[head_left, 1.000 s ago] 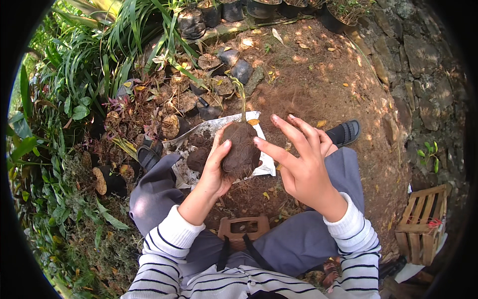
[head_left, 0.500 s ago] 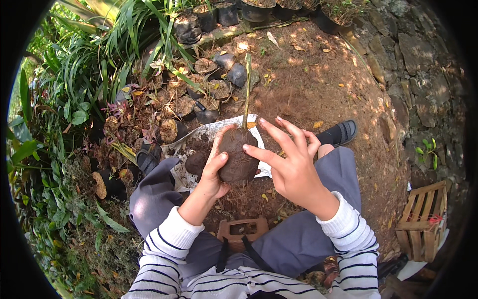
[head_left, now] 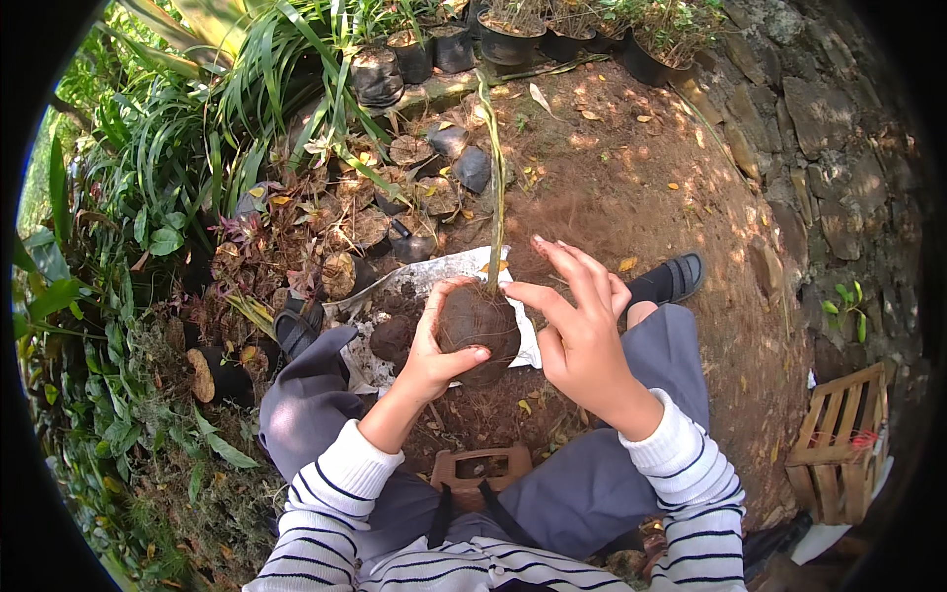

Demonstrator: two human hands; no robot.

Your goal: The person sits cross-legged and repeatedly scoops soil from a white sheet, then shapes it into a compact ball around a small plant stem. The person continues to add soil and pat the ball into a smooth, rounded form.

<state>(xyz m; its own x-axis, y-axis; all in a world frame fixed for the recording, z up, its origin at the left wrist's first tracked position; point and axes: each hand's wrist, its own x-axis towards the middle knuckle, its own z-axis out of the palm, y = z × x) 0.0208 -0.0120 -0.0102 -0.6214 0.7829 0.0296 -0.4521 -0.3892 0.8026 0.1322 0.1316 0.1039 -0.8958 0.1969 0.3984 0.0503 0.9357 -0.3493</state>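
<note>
A round brown root ball (head_left: pixel 480 331) of packed soil, crossed by fine fibres, rests in my left hand (head_left: pixel 429 355). My left fingers wrap its far left side and the thumb lies across its front. From its top a long, thin greenish-brown stem (head_left: pixel 496 187) rises away from me. My right hand (head_left: pixel 584 340) is at the ball's right, fingers stretched and apart; its index fingertip touches or nearly touches the ball's upper right edge by the stem's base. Below lies a white sheet (head_left: pixel 434 268) with soil and a dark clump (head_left: pixel 393 338) on it.
Small potted plants and dark bags (head_left: pixel 472 170) lie ahead left, with black pots (head_left: pixel 510 44) beyond. Dense foliage fills the left side. A stone wall (head_left: pixel 838 128) and a wooden crate (head_left: pixel 838 439) stand at right. A brown plastic piece (head_left: pixel 481 469) sits between my legs.
The ball has turned and tilted in my left hand, and its stem now reaches farther up. My right index finger has shifted from the ball's front face to its upper edge near the stem.
</note>
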